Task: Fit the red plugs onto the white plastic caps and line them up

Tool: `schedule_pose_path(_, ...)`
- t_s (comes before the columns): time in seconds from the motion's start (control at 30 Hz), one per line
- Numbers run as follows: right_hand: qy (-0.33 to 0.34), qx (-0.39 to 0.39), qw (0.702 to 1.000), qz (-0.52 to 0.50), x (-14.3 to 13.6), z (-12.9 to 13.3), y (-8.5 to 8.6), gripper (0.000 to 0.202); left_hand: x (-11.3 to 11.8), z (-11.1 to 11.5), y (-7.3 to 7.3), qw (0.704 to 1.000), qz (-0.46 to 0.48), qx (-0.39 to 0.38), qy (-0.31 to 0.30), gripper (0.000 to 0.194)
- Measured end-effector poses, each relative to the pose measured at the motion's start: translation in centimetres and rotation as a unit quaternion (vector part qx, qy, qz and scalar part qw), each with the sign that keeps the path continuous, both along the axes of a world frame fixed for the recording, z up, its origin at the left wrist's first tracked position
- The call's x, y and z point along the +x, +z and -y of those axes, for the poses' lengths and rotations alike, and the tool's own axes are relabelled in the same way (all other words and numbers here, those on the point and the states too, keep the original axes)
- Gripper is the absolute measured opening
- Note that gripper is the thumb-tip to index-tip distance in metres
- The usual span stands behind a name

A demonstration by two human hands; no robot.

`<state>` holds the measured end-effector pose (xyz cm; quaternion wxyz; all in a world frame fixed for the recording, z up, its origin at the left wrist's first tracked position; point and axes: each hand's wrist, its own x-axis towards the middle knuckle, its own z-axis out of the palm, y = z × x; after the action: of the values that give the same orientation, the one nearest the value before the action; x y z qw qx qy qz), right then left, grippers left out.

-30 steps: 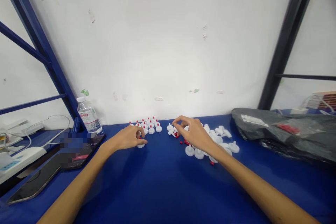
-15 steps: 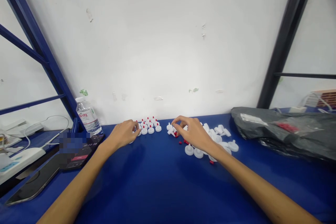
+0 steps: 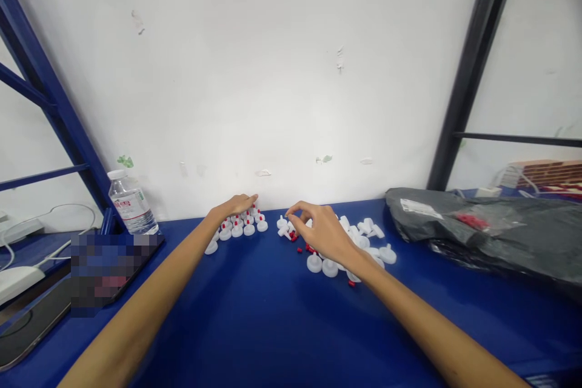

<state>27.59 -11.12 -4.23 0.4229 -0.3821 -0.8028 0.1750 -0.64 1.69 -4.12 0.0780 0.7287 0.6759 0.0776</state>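
My left hand (image 3: 237, 205) reaches over the back of a group of white caps with red tips (image 3: 237, 230) standing in rows near the wall. Its fingertips are hard to make out, so whether it holds anything does not show. My right hand (image 3: 317, 227) is curled at the left of a heap of loose white caps (image 3: 364, 242), thumb and index finger brought close together near a white cap (image 3: 282, 222). Anything between those fingertips is too small to name. Small red tips (image 3: 310, 248) lie below the right hand, and one more red tip (image 3: 351, 284) lies nearer me.
A water bottle (image 3: 133, 205) stands at the back left of the blue table (image 3: 254, 321). Near it lie a phone (image 3: 34, 321), a partly blurred dark device and a white power strip (image 3: 18, 282). A grey plastic bag (image 3: 509, 230) lies at the right.
My left hand has moved from the left side of the capped group to its back, uncovering more caps in front. The whole view has shifted; my right hand keeps its pinched pose by the heap.
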Motion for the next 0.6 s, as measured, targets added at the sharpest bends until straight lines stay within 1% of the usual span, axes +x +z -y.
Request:
schedule_pose_path(0.13,0.004,0.004,1.0,-0.001,0.0,0.1,0.1,0.019,0.8,0.1,-0.5,1.0,0.0,-0.028,-0.011,0.078)
schedule_pose_path(0.3,0.007,0.003,1.0,0.004,0.1,0.0,0.1,0.019,1.0,0.7,-0.6,0.999,0.001,-0.038,-0.032,0.079)
schedule_pose_path(0.43,0.003,0.002,1.0,0.01,0.0,0.0,-0.1,0.018,0.7,1.2,-0.1,0.998,0.004,-0.043,-0.048,0.078)
schedule_pose_path(0.53,0.005,-0.002,1.0,0.011,0.0,0.1,-0.1,0.018,0.8,1.8,0.5,0.995,0.003,-0.053,-0.079,0.073)
schedule_pose_path(0.6,0.007,-0.004,1.0,0.012,0.0,0.1,-0.1,0.019,1.1,2.2,0.8,0.993,-0.002,-0.064,-0.095,0.076)
